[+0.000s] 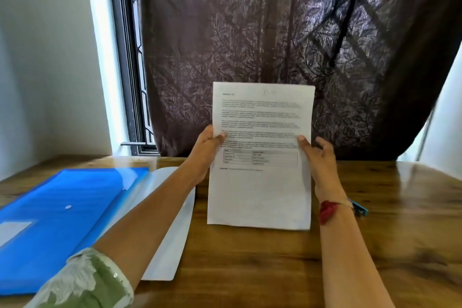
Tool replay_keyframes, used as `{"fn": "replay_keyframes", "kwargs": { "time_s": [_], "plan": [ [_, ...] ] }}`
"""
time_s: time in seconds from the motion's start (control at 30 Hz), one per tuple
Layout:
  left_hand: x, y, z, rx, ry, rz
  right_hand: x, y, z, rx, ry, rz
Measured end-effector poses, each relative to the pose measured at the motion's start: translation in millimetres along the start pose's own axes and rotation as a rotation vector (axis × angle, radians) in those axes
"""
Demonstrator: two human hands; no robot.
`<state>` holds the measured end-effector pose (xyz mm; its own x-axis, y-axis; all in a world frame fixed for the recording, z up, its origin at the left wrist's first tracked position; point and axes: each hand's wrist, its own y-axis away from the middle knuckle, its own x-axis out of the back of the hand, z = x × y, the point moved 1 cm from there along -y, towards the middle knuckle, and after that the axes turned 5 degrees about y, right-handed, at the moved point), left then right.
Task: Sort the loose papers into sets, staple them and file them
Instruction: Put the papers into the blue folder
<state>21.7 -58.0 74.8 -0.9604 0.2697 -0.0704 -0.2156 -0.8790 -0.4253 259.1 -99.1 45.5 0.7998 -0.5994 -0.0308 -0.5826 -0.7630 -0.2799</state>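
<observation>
A printed paper set (261, 190) with text and a small table is held upright above the wooden table (250, 270). My left hand (206, 150) grips its left edge, thumb on the front. On the right edge my right hand (318, 157) pinches the sheets, thumb in front and fingers behind. A blue plastic folder (57, 220) lies open at the left, and white sheets (170, 245) stick out from under its clear flap. A small blue object (361, 209), possibly a stapler, peeks out behind my right wrist.
A dark patterned curtain (275, 45) hangs behind the table, with a barred window (132, 70) at its left. White walls stand at both sides. Bare wood shows at the front and right of the table.
</observation>
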Motion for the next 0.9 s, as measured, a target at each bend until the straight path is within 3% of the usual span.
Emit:
{"fn": "replay_keyframes", "kwargs": {
  "time_s": [0.1,0.17,0.3,0.47,0.7,0.9],
  "plan": [
    [7.7,-5.9,14.2,-0.11,0.04,0.073,-2.9,11.9,-13.6,0.026,-0.16,-0.328],
    [11.7,-7.3,23.5,-0.193,0.003,0.14,-10.8,20.4,-28.6,0.151,-0.155,-0.396],
    [21.8,-5.2,40.9,-0.362,-0.098,0.323,-43.2,31.6,-48.2,0.307,-0.092,-0.17],
    [33.0,3.2,38.0,-0.41,-0.277,0.456,-67.0,46.3,-39.1,0.244,0.085,0.054],
    [39.0,26.8,-28.6,0.004,-0.22,0.545,-96.7,63.9,-17.8,0.13,0.101,-0.25],
    [47.6,28.6,-16.0,-0.114,-0.246,0.591,-96.3,53.4,-18.6,0.154,0.022,-0.171]
  ]
}}
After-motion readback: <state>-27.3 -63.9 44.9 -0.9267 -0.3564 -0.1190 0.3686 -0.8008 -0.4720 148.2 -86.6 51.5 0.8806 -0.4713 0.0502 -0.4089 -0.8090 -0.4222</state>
